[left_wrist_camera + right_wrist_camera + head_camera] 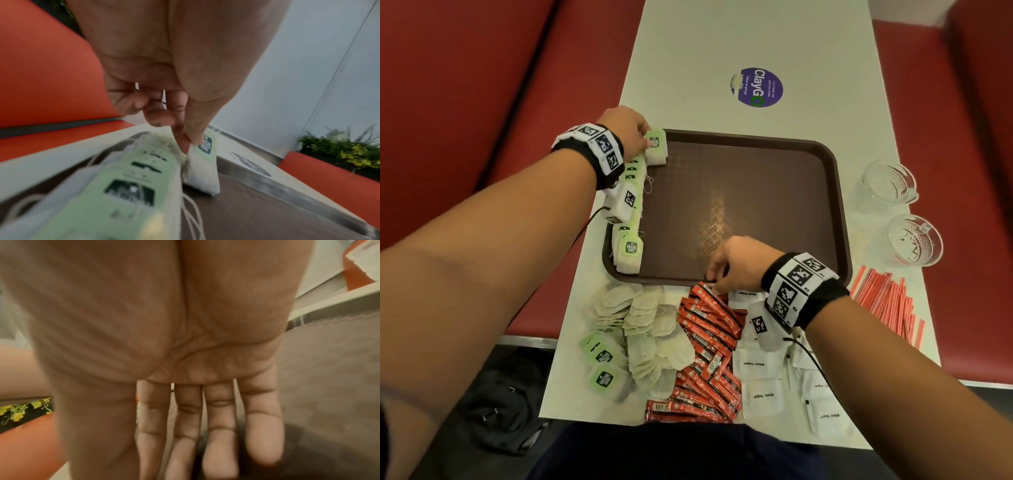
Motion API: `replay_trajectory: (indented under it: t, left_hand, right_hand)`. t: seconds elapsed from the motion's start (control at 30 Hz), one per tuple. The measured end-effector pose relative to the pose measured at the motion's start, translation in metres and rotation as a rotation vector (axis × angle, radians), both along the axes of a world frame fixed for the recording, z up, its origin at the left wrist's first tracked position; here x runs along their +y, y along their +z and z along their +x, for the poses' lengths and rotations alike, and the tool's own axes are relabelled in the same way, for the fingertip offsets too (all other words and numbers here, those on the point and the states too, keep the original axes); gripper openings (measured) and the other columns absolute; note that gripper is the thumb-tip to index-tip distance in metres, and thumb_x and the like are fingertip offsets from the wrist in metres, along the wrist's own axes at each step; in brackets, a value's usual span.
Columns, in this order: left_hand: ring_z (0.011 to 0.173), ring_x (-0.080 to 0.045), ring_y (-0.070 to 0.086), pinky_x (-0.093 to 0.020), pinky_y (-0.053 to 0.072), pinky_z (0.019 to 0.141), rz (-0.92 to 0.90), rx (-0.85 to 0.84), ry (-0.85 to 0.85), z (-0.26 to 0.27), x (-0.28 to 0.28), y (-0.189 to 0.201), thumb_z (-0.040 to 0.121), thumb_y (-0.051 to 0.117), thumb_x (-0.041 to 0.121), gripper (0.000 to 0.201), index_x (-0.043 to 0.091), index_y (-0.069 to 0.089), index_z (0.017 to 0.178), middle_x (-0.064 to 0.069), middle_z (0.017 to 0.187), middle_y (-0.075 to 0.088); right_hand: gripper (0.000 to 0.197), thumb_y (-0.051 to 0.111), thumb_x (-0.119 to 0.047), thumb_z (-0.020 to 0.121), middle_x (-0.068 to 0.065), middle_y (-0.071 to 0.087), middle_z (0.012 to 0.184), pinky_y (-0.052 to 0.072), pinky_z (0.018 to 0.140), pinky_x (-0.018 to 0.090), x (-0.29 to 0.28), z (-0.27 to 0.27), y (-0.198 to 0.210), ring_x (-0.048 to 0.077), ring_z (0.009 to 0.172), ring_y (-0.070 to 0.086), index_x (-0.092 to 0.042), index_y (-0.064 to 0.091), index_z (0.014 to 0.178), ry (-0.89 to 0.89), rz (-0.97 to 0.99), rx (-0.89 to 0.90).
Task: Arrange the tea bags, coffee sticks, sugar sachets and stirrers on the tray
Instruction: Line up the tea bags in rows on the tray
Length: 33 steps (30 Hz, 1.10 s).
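Observation:
A brown tray (750, 178) lies mid-table. Along its left edge runs a row of green-tagged tea bags (629, 246). My left hand (645, 138) pinches one more tea bag (656, 147) at the tray's far left corner; in the left wrist view thumb and forefinger (191, 139) grip its top edge while the tea bag (203, 172) rests on the tray (277, 211). My right hand (714, 274) hovers at the tray's near edge, fingers (263, 434) straight, fingertips at the top of the red coffee sticks (709, 342). Loose tea bags (643, 339), white sugar sachets (760, 366) and red stirrers (887, 301) lie on the table.
Two glass cups (887, 185) (914, 240) stand right of the tray. A purple sticker (756, 87) marks the far tabletop. Red benches (465, 85) flank the table, and a black bag (496, 404) lies on the floor at left.

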<state>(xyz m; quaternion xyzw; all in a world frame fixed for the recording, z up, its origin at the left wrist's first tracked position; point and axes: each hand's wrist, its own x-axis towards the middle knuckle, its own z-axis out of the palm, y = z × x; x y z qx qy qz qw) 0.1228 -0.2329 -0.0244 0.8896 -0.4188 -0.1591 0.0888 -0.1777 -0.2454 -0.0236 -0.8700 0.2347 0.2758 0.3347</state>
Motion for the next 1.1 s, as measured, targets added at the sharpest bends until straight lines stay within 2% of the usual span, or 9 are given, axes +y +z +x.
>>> replay_trajectory:
  t: [0.23,0.33,0.43,0.6,0.73,0.8,0.9,1.03,1.1]
  left_hand:
    - [0.111,-0.029,0.061,-0.037,0.052,0.094,0.056,-0.085,0.044,0.005,-0.022,-0.007,0.088,0.072,0.028,0.03,0.017,0.07,0.115,-0.006,0.12,0.067]
    - [0.094,-0.032,0.063,-0.038,0.053,0.081,0.044,-0.109,0.046,-0.001,-0.029,-0.007,0.089,0.065,0.034,0.03,0.011,0.069,0.108,-0.011,0.11,0.069]
    - [0.084,-0.03,0.063,-0.035,0.052,0.069,0.139,-0.091,-0.005,-0.008,-0.035,-0.012,0.082,0.068,0.054,0.045,0.011,0.067,0.097,-0.008,0.096,0.068]
    - [0.061,-0.024,0.055,-0.026,0.038,0.052,0.186,-0.087,-0.038,-0.011,-0.036,-0.018,0.079,0.073,0.043,0.036,0.012,0.057,0.068,-0.009,0.077,0.064]
    - [0.083,-0.03,0.062,-0.033,0.048,0.066,0.168,-0.083,-0.057,-0.014,-0.031,-0.01,0.081,0.071,0.05,0.042,0.011,0.065,0.094,-0.01,0.099,0.069]
    - [0.095,-0.025,0.061,-0.035,0.048,0.076,0.081,-0.075,-0.064,-0.018,-0.021,0.002,0.083,0.068,0.054,0.046,0.014,0.064,0.107,-0.003,0.103,0.066]
    - [0.1,-0.017,0.058,-0.033,0.046,0.082,-0.117,-0.019,-0.109,-0.033,0.007,0.026,0.087,0.064,0.054,0.038,0.025,0.063,0.11,0.006,0.105,0.065]
    - [0.074,0.006,0.054,-0.023,0.045,0.073,-0.181,0.115,-0.301,-0.071,0.068,0.049,0.09,0.066,0.043,0.017,0.029,0.067,0.098,0.014,0.092,0.066]
    - [0.071,0.017,0.05,-0.013,0.035,0.064,-0.101,0.154,-0.404,-0.087,0.101,0.051,0.089,0.068,0.04,0.01,0.032,0.069,0.095,0.015,0.091,0.065]
  right_hand:
    - [0.014,0.077,-0.021,0.085,-0.008,0.072,0.094,0.048,0.071,0.021,-0.001,0.0,-0.002,0.01,0.087,0.066,-0.024,0.077,0.099,-0.018,-0.007,0.024]
    - [0.014,0.077,-0.021,0.086,-0.008,0.071,0.093,0.05,0.07,0.021,-0.001,0.001,-0.002,0.01,0.085,0.067,-0.023,0.076,0.1,-0.027,0.006,0.032]
    - [0.014,0.076,-0.02,0.086,-0.008,0.071,0.091,0.049,0.066,0.019,-0.001,0.002,-0.002,0.009,0.083,0.068,-0.023,0.076,0.1,-0.025,0.007,0.042]
    - [0.013,0.076,-0.02,0.086,-0.011,0.068,0.088,0.047,0.066,0.019,-0.001,0.001,-0.001,0.008,0.081,0.065,-0.024,0.075,0.099,-0.023,-0.001,0.04]
    - [0.015,0.074,-0.022,0.088,-0.011,0.068,0.09,0.052,0.074,0.023,0.002,0.001,0.003,0.009,0.084,0.064,-0.023,0.074,0.103,-0.008,-0.026,0.038]
    - [0.019,0.071,-0.026,0.09,-0.009,0.068,0.095,0.055,0.081,0.027,0.004,0.003,0.007,0.012,0.089,0.064,-0.023,0.072,0.108,-0.006,-0.051,0.011]
    - [0.023,0.067,-0.031,0.091,-0.007,0.068,0.102,0.054,0.086,0.031,0.013,0.008,0.015,0.014,0.094,0.063,-0.023,0.069,0.112,0.025,-0.082,-0.058]
    - [0.024,0.074,-0.032,0.085,-0.009,0.067,0.095,0.055,0.086,0.036,0.03,0.017,0.022,0.014,0.088,0.064,-0.026,0.07,0.108,0.07,-0.043,-0.155]
    - [0.026,0.076,-0.032,0.083,-0.009,0.064,0.094,0.054,0.085,0.035,0.04,0.021,0.023,0.014,0.088,0.063,-0.026,0.07,0.108,0.113,-0.057,-0.18]
